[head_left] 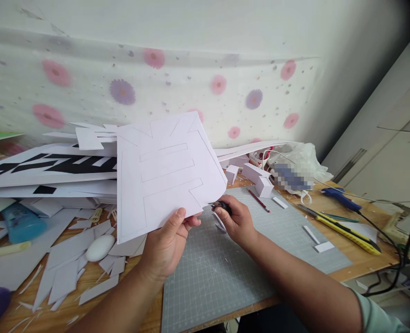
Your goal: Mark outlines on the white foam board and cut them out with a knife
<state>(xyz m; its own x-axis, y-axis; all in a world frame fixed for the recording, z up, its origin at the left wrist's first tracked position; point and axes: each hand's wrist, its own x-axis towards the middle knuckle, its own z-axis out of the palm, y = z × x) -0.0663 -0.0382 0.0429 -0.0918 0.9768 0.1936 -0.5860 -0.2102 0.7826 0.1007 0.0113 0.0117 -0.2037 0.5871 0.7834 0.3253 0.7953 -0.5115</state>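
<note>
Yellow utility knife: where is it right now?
The yellow utility knife lies at the right of the head view, beside the right edge of the grey cutting mat, just in front of the blue glue gun.

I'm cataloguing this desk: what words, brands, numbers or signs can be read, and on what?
No text reads for certain.
White board: pencilled outlines, no readable word.
Printed sheet at left: bold black shapes, perhaps a character, partly covered.
Blue bottle: too blurred.
Yellow knife: any marking too small.
Cutting mat: grid lines, no legible numbers.
</note>
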